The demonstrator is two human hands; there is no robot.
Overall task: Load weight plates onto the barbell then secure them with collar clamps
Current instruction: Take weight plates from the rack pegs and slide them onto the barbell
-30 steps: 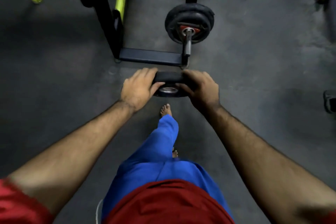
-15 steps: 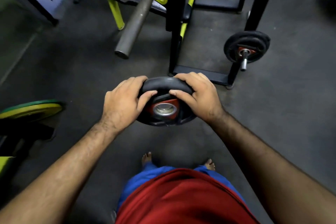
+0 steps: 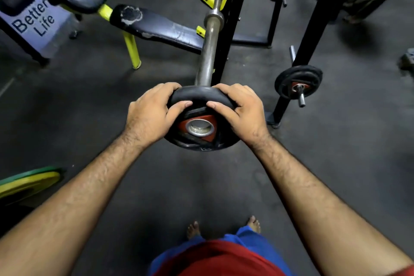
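To the far left of the barbell (image 3: 209, 40), at the frame's edge, a yellow and green plate (image 3: 26, 182) is seen low by the floor. A worn black bench (image 3: 154, 26) on yellow legs lies left of the barbell. The black weight plate (image 3: 201, 119), with its red hub and metal-lined bore, is held at the barbell's near end; whether the sleeve has entered the bore cannot be told. Its left rim is gripped by the left hand (image 3: 150, 112), its right rim by the right hand (image 3: 240, 110). Right of the barbell, another black plate (image 3: 298, 82) is stored on a rack peg.
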